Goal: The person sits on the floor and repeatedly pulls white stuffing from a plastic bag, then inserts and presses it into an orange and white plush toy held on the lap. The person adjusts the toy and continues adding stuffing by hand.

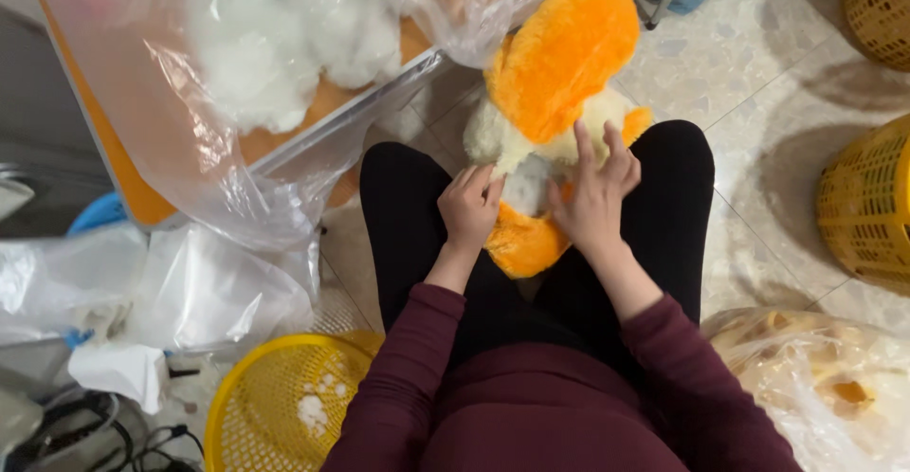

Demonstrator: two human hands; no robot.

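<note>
An orange and cream plush toy (559,64) lies on my lap, between my knees, its orange part reaching away from me. My left hand (468,208) is closed on white stuffing at an opening (524,186) in the toy's middle. My right hand (594,192) rests on the toy beside the opening, fingers spread and pressing the cream fur. I sit in black trousers and a maroon top.
A big clear plastic bag of white stuffing (284,45) hangs at the upper left over an orange-edged board. A yellow mesh basket (275,401) stands by my left thigh, two more yellow baskets (867,207) at the right. A bag of plush pieces (825,387) lies lower right.
</note>
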